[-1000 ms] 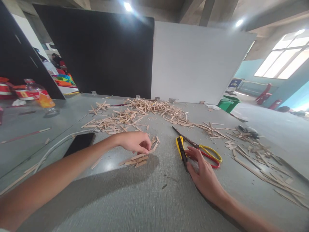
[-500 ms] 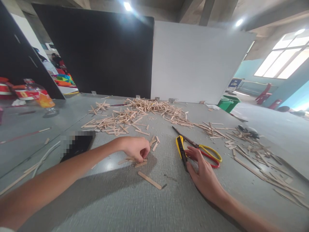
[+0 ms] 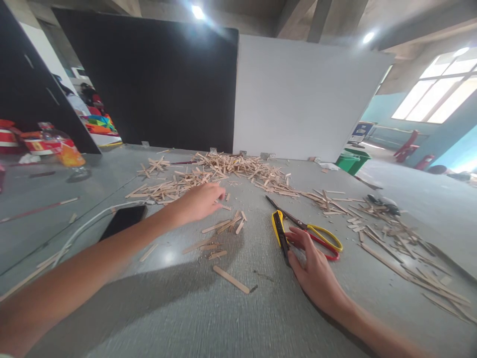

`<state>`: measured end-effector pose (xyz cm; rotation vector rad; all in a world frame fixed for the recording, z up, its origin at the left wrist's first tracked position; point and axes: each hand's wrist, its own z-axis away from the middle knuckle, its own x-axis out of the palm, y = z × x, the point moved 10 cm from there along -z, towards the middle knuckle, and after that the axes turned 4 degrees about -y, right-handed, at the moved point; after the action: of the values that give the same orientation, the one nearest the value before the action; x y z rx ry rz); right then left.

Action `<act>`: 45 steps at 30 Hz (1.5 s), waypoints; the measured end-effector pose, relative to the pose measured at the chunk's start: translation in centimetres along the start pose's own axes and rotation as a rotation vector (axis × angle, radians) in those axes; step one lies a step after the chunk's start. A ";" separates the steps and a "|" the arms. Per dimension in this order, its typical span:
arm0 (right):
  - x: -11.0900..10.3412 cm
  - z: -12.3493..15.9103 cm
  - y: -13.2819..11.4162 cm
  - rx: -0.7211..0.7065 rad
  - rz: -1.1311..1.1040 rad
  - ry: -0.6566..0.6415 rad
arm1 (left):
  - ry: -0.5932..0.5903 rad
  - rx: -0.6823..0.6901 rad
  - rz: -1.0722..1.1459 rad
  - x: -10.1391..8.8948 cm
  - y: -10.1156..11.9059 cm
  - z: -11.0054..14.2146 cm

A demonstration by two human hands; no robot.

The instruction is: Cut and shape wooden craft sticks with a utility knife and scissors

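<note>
My left hand (image 3: pixel 204 200) is stretched over the front edge of a heap of flat wooden craft sticks (image 3: pixel 242 166). Its thumb and fingers are apart, with nothing visible between them. Nearer me lies one single craft stick (image 3: pixel 231 279), with a small loose bunch of sticks (image 3: pixel 210 246) behind it and another bunch (image 3: pixel 229 223) farther back. My right hand (image 3: pixel 311 261) rests on the table, thumb and fingers closed about a yellow-and-black utility knife (image 3: pixel 280 231). Directly beside it are scissors (image 3: pixel 316 231) with red and yellow handles, partly hidden by my fingers.
A phone (image 3: pixel 124 221) and white cable (image 3: pixel 82 228) lie under and beyond my left forearm. Broken sticks (image 3: pixel 402 238) are scattered at right, near a dark tool (image 3: pixel 383 203). A bottle (image 3: pixel 67 151) stands at left. Black (image 3: pixel 167 84) and white panels (image 3: pixel 298 94) rise behind.
My left hand laid a single craft stick in front, went over the small bunch, then moved away to the big heap, uncovering both bunches. My right hand stayed on the utility knife.
</note>
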<state>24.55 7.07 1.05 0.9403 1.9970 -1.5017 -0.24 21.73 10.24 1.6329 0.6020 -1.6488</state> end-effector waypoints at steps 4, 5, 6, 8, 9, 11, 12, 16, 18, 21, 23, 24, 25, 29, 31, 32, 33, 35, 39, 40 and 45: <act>0.0 0.0 -0.2 -0.005 0.003 0.006 | -0.376 0.047 -0.019 4.6 2.0 1.6; 0.0 0.0 -0.2 -0.007 0.004 0.005 | -0.424 0.046 -0.036 5.3 2.5 2.0; 0.0 0.0 -0.3 -0.008 0.005 0.003 | -0.449 0.041 -0.055 5.8 2.9 2.3; 0.1 0.0 -0.3 -0.009 0.005 -0.002 | -0.452 0.031 -0.091 6.1 3.6 2.4; 0.1 0.0 -0.3 -0.009 0.004 -0.003 | -0.443 0.028 -0.104 6.0 3.9 2.4; 0.1 0.1 -0.3 -0.008 -0.002 -0.002 | -0.430 0.030 -0.117 5.9 4.3 2.4; 0.0 0.0 -0.3 -0.008 -0.007 -0.001 | -0.429 0.035 -0.117 5.9 4.5 2.4; 0.0 0.0 -0.3 -0.009 -0.011 -0.002 | -0.420 0.079 -0.102 5.8 5.1 2.4; -0.1 -0.1 -0.4 -0.009 -0.008 -0.004 | -0.406 0.109 -0.102 5.7 5.4 2.4; -0.1 -0.1 -0.3 -0.006 -0.010 -0.005 | -0.399 0.148 -0.117 5.7 5.9 2.4; -0.1 -0.1 -0.3 -0.003 -0.013 -0.004 | -0.393 0.171 -0.132 5.7 6.3 2.5; 0.0 -0.1 -0.3 -0.003 -0.014 -0.005 | -0.391 0.182 -0.138 5.7 6.4 2.6; 0.0 -0.1 -0.3 -0.004 -0.015 -0.006 | -0.390 0.191 -0.141 5.8 6.6 2.6; 0.1 0.0 -0.4 -0.013 -0.006 -0.005 | -0.390 0.215 -0.117 6.2 6.8 2.8; 0.1 0.1 -0.5 -0.012 -0.002 -0.005 | -0.376 0.216 -0.089 6.2 6.5 2.6; 0.1 0.1 -0.4 -0.010 0.000 -0.007 | -0.358 0.214 -0.075 6.0 6.2 2.4; 0.1 0.1 -0.4 -0.010 -0.001 -0.009 | -0.329 0.209 -0.063 5.6 5.7 2.0; 0.1 0.1 -0.4 -0.009 -0.006 -0.006 | -0.232 0.184 -0.047 4.1 4.2 1.2; 0.1 0.0 -0.4 -0.008 -0.009 -0.003 | 0.081 0.054 -0.063 -0.3 -0.1 -0.5; 0.1 0.0 -0.4 -0.010 -0.007 -0.002 | 0.171 0.009 -0.070 -1.3 -1.2 -0.7; 0.0 0.0 -0.5 -0.015 0.002 0.002 | 0.302 0.081 -0.034 -1.1 -0.8 -1.1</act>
<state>24.17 7.01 1.41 0.9372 2.0052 -1.4834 -0.23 23.20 11.12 1.9596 0.7226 -1.4771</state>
